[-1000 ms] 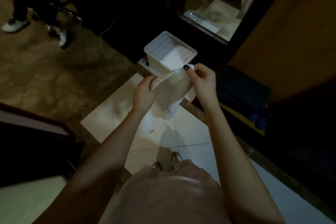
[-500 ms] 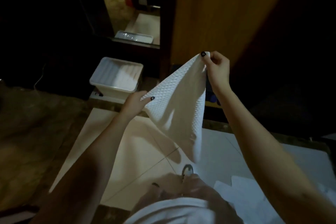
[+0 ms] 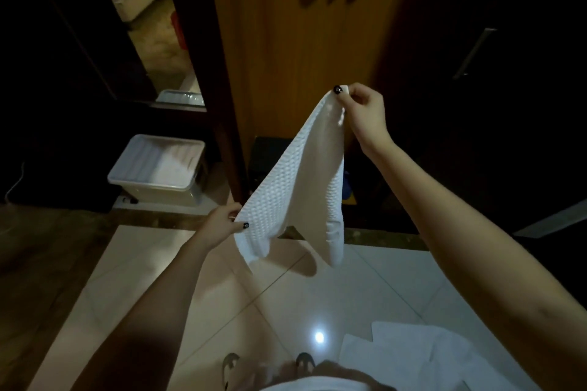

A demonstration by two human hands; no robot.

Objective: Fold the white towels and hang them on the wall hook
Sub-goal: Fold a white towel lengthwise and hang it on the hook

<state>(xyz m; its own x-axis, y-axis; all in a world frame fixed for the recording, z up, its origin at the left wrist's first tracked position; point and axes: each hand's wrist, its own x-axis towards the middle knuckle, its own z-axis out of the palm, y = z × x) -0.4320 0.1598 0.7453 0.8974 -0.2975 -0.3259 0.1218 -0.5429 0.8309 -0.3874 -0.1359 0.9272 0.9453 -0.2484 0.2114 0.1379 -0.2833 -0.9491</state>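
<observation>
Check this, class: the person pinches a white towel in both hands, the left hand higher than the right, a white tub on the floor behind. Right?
No. The head view shows the right hand higher and the left hand lower. Both do pinch the white towel, and the white tub stands on the floor behind.

Head-worn view, downward over nearby floor (image 3: 317, 295).

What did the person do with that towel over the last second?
The right hand lifted its corner of the towel up and away, while the left hand stayed low, so the towel now hangs slanted between them. Both hands kept pinching their corners; the bin stayed put.
</observation>
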